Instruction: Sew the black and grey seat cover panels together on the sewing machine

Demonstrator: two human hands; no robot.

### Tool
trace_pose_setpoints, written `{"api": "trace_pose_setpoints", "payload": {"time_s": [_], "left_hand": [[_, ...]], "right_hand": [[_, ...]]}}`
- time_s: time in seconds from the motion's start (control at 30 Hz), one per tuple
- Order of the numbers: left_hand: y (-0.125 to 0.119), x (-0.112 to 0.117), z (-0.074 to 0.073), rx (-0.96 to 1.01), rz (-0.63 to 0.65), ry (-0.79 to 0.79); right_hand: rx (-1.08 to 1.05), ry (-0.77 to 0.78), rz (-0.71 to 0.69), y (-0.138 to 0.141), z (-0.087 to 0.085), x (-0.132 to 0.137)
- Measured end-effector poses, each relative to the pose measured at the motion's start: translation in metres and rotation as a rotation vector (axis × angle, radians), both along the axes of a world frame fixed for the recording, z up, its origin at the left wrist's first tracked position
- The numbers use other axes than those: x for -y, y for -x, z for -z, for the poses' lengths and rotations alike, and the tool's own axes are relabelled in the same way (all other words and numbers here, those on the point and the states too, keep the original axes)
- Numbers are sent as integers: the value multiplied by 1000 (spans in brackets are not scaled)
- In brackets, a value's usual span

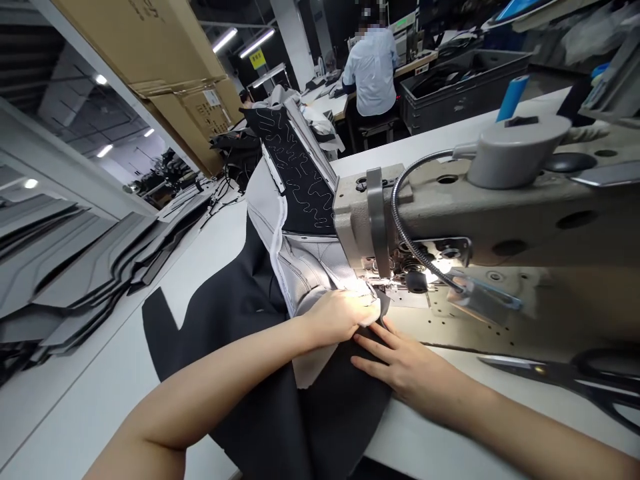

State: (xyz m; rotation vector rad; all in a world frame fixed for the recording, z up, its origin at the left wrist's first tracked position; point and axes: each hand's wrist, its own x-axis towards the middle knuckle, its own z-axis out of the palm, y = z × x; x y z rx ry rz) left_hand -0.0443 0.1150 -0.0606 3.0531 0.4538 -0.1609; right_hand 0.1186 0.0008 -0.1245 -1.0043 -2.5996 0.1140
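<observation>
Here's the left hand (340, 317), grip closed on the pale edge of the grey fabric (299, 270), right beside the lit stitching area of the sewing machine (510, 217)! The right hand (407, 365) is open, fingers spread over the black fabric (225, 300), which drapes across the white surface (95, 387), in front of and left of the machine. Scissors (553, 375) lie over on the right.

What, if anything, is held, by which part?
The left grip holds the grey fabric by its edge near the sewing machine; the right grip lies spread on black fabric, holding nothing.
</observation>
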Motion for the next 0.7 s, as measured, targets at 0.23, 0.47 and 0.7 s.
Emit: {"api": "trace_pose_setpoints", "payload": {"time_s": [0.23, 0.47, 0.7], "left_hand": [[13, -8, -14, 26, -56, 105], [-16, -6, -2, -40, 25, -67], [-2, -17, -1, -13, 8, -10]], "right_hand": [[-44, 160, -49, 1, -5, -16], [-61, 11, -27, 9, -5, -21], [-41, -172, 259, 21, 3, -6]]}}
